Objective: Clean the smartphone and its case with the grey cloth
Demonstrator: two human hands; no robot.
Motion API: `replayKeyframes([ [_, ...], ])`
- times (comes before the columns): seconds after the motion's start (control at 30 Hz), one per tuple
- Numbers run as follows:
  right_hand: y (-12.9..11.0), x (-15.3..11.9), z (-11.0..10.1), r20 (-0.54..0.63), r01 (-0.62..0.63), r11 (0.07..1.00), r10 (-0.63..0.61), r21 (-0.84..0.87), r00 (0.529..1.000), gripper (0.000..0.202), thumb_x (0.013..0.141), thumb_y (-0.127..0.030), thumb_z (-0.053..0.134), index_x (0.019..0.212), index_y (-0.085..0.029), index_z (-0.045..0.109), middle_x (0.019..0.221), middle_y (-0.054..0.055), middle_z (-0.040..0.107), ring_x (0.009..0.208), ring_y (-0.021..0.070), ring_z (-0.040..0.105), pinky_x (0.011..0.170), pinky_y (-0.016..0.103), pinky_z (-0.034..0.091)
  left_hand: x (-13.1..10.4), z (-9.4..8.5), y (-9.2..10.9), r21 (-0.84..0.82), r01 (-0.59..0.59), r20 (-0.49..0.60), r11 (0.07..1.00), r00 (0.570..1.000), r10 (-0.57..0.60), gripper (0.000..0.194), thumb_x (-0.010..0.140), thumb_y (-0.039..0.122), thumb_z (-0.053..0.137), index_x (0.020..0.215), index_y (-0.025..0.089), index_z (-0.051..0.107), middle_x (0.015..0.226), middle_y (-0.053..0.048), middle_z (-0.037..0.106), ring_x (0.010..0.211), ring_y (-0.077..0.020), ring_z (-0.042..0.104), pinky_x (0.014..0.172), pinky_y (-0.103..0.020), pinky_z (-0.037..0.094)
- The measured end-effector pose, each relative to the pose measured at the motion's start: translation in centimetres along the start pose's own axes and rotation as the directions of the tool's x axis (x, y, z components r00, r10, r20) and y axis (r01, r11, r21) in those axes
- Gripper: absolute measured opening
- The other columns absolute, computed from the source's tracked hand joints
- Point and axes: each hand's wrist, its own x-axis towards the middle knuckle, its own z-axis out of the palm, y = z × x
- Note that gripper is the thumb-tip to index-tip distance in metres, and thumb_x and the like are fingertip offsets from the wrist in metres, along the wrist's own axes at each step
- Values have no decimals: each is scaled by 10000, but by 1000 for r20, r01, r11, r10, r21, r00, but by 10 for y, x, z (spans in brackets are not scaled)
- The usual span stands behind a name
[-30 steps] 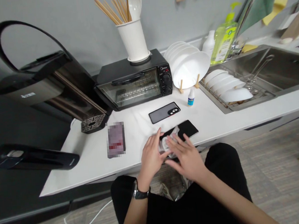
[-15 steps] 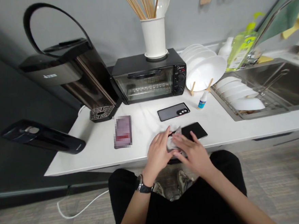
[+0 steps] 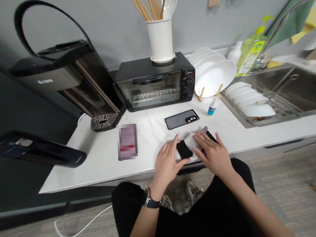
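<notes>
A black phone (image 3: 184, 150) lies flat near the counter's front edge, partly covered by a crumpled light grey cloth (image 3: 189, 139). My left hand (image 3: 166, 160) rests at the phone's left end, thumb and fingers apart. My right hand (image 3: 213, 153) lies over the cloth and the phone's right part, its fingers pressing the cloth down. A dark-framed phone case (image 3: 182, 119) with camera holes lies just behind the phone. Behind and to the right stands a small spray bottle (image 3: 211, 107) with a blue label. A blurred-out purple item (image 3: 127, 141) lies to the left.
At the back stands a toaster oven (image 3: 155, 86) bearing a white utensil holder (image 3: 161, 40). A dispenser (image 3: 77, 84) and a dark flask (image 3: 38, 148) are on the left. White plates (image 3: 214, 73), a sink (image 3: 294, 91) with bowls and a soap bottle (image 3: 252, 52) are on the right.
My right hand and the cloth have moved right along the phone, uncovering its left part and covering more of the right. My left hand has stayed nearly in place. The view has shifted slightly.
</notes>
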Motion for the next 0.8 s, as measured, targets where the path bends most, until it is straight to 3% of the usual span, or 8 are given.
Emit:
replayKeyframes([
  [0.1, -4, -13, -2, -53, -43, 997, 40, -57, 998, 535, 1096, -444, 469, 1537, -145, 517, 1580, 157, 533, 1476, 359, 506, 1271, 649, 214, 1, 0, 1, -17, 2, -5, 1000, 1000, -2, 1024, 876, 337, 841, 1671, 305, 198, 1422, -102, 644, 1301, -314, 605, 1112, -496, 494],
  [0.2, -31, -23, 0, 42, 98, 994, -100, 47, 994, 550, 1085, -459, 485, 1536, -145, 514, 1595, 131, 522, 1502, 312, 479, 1305, 588, 179, 2, -2, 1, -9, -12, 16, 1000, 1000, 13, 979, 907, 240, 793, 1675, 302, 188, 1432, -97, 641, 1300, -296, 601, 1105, -475, 502],
  [0.27, -36, -22, 0, 71, 135, 985, -143, 106, 987, 501, 1093, -428, 475, 1525, -181, 530, 1580, 101, 547, 1490, 277, 499, 1318, 575, 146, 1, -4, 1, 0, -22, 23, 1000, 999, 22, 966, 912, 219, 781, 1675, 299, 194, 1438, -101, 635, 1299, -294, 597, 1100, -467, 505],
  [0.4, -13, -12, 0, -42, -43, 999, 44, 13, 998, 466, 1106, -377, 459, 1525, -189, 536, 1561, 118, 566, 1456, 318, 537, 1293, 650, 146, 1, -2, 1, 10, -8, 9, 1000, 1000, 8, 1011, 876, 322, 839, 1670, 290, 215, 1414, -107, 646, 1279, -311, 608, 1105, -485, 500],
  [0.47, -16, -8, 1, -76, -97, 995, 96, -6, 992, 514, 1090, -424, 487, 1525, -154, 538, 1571, 153, 544, 1467, 363, 516, 1276, 674, 174, 1, 0, 0, 14, -1, 8, 1000, 1000, 1, 1000, 885, 288, 822, 1674, 297, 207, 1420, -99, 642, 1280, -305, 604, 1114, -481, 493],
  [0.63, -50, -7, 5, 79, 115, 973, -133, 199, 988, 510, 1065, -491, 521, 1458, -177, 605, 1512, 108, 619, 1468, 297, 524, 1316, 588, 160, 1, 0, -2, 26, -19, 40, 999, 999, 18, 971, 903, 149, 730, 1687, 298, 177, 1439, -94, 631, 1295, -287, 588, 1108, -447, 502],
  [0.7, -37, -8, 3, 63, 93, 978, -107, 187, 992, 461, 1085, -460, 491, 1447, -202, 615, 1487, 97, 642, 1432, 285, 565, 1316, 598, 140, 1, -1, 0, 26, -10, 32, 1000, 999, 9, 970, 908, 213, 759, 1685, 299, 184, 1442, -99, 630, 1298, -297, 592, 1112, -461, 500],
  [0.8, 0, -4, 2, -63, -74, 997, 76, 33, 995, 450, 1096, -425, 478, 1471, -207, 598, 1495, 121, 629, 1395, 332, 597, 1282, 673, 163, 2, 0, 3, 20, 7, 5, 1000, 1000, -7, 982, 896, 329, 809, 1676, 303, 213, 1435, -103, 636, 1290, -311, 607, 1113, -481, 497],
])
